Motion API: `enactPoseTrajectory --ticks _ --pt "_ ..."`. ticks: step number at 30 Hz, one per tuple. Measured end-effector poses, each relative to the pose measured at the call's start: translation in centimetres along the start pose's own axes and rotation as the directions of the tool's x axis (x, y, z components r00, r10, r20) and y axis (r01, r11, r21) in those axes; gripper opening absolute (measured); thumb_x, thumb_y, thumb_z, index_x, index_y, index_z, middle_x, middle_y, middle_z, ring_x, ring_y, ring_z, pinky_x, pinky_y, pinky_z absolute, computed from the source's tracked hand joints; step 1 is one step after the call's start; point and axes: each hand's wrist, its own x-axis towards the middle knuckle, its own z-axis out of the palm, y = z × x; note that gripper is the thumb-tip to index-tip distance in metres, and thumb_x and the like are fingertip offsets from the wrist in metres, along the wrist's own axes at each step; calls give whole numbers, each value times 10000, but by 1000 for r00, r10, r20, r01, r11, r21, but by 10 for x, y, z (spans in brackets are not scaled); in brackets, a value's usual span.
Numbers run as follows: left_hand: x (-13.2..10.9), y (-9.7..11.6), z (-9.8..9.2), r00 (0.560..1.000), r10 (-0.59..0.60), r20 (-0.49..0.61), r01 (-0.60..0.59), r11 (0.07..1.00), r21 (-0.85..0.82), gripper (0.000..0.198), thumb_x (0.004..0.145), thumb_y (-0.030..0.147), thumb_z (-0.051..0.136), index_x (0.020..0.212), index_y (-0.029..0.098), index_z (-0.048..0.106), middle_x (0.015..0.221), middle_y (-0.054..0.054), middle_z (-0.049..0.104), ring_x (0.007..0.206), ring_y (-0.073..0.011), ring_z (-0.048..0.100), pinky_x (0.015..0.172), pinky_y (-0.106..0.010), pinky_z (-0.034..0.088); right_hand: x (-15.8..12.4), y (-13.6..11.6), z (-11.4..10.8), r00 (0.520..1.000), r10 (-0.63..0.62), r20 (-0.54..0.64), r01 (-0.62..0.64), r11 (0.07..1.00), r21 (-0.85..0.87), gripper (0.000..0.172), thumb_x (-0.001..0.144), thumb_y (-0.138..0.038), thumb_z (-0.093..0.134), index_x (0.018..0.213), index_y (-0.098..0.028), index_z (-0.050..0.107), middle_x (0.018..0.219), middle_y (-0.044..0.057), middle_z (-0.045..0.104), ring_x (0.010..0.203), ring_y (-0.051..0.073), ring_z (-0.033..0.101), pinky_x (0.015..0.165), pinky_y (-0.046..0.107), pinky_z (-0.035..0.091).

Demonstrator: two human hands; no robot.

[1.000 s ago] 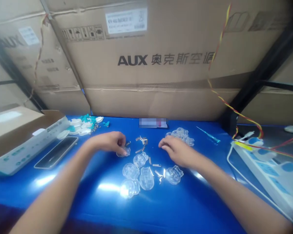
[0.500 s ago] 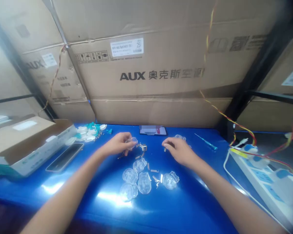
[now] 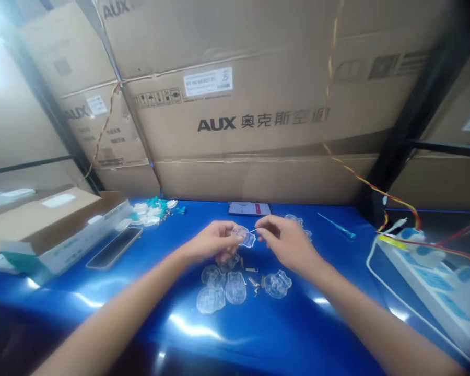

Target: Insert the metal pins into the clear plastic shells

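Between thumb and fingers, my left hand (image 3: 221, 240) holds a clear plastic casing (image 3: 247, 237), raised a little above the blue table. My right hand (image 3: 280, 237) pinches a small thin metal strip (image 3: 254, 230) at the casing's right edge; I cannot tell whether the two touch. Below the hands lie several more clear casings, among them one at the front (image 3: 235, 288) and one to the right (image 3: 277, 284). Small metal strips (image 3: 252, 270) are scattered between them. Part of one casing is hidden under my left hand.
A phone (image 3: 249, 209) lies at the back and a dark flat device (image 3: 115, 248) at the left. Beside an open carton (image 3: 82, 235) are white and teal parts (image 3: 151, 211). To the right are a screwdriver (image 3: 339, 227) and a power strip (image 3: 431, 282) with cables.
My left hand has moved right with the clear casing. My right hand has turned inward with the metal strip, and the two hands are now close together. The view has shifted slightly.
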Motion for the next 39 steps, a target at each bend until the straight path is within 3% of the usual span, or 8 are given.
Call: enactPoseTrajectory --ticks 3,6,12,20,31,39 --pt "5 -10 -1 997 37 -72 -34 999 37 348 813 461 610 905 127 576 576 11 572 375 -69 488 344 -173 331 -4 -4 3 982 -136 -132 124 988 -92 131 813 -180 551 815 -204 680 793 35 713 705 181 648 650 292 493" --pt "9 -19 0 989 73 -127 -67 996 51 355 810 478 604 907 142 544 595 2 607 375 -87 523 340 -179 358 -7 -4 9 960 -200 -194 171 973 -155 147 826 -193 553 815 -211 698 800 30 709 705 176 632 649 289 487" --pt "8 -19 10 988 113 -109 -108 993 53 333 810 461 607 916 170 484 616 -15 647 414 -135 596 352 -194 402 -11 -7 15 945 -254 -207 220 960 -174 160 824 -162 548 793 -211 697 765 28 679 678 166 603 636 280 474" --pt "6 -17 11 981 127 -144 -118 991 68 281 822 413 591 903 187 446 726 -46 691 440 -136 617 371 -199 429 -14 -12 15 928 -303 -216 258 942 -213 165 836 -163 546 795 -212 697 714 18 642 644 154 582 619 269 458" --pt "2 -14 19 977 156 -147 -140 984 114 271 842 429 568 894 185 463 689 -39 676 450 -128 601 396 -208 447 -15 -10 17 946 -271 -180 247 958 -143 109 830 -194 592 799 -219 694 746 13 686 666 160 615 612 264 475" --pt "3 -16 18 970 173 -172 -148 978 149 293 823 450 590 899 188 484 692 -30 679 461 -133 613 399 -208 456 -17 -10 18 938 -312 -151 298 948 -108 125 827 -172 606 855 -219 719 840 32 718 768 175 657 724 286 509"
